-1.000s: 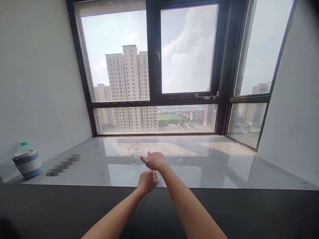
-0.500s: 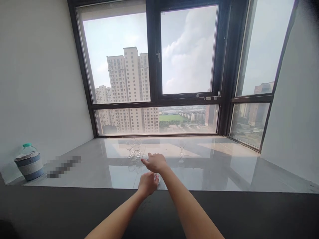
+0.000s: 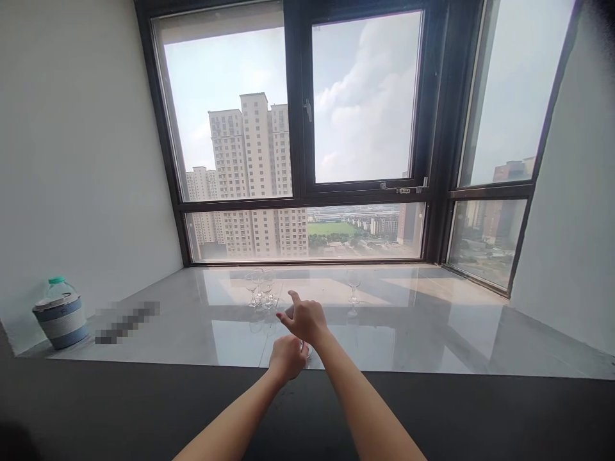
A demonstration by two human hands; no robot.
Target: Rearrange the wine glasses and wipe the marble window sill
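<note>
My left hand is closed round a stemmed glass near the sill's front edge. Only a small clear part of this glass shows, at the right side of the fist. Just above it, my right hand is bent over the same spot, its index finger and thumb sticking out to the left. A small greyish patch shows between them, and its other fingers are hidden, so what it grips cannot be made out. Beyond the hands stands a cluster of several clear stemmed glasses. Another stemmed glass stands alone to the right.
The glossy tiled window sill ends in a straight front edge. At its left end sits a blue-and-white striped bucket with a green-capped bottle in it. A blurred patch lies beside it. A dark-framed window rises behind.
My right hand has turned and its index finger now points up, further from the thumb. My left hand keeps its hold. The whole view has shifted slightly.
</note>
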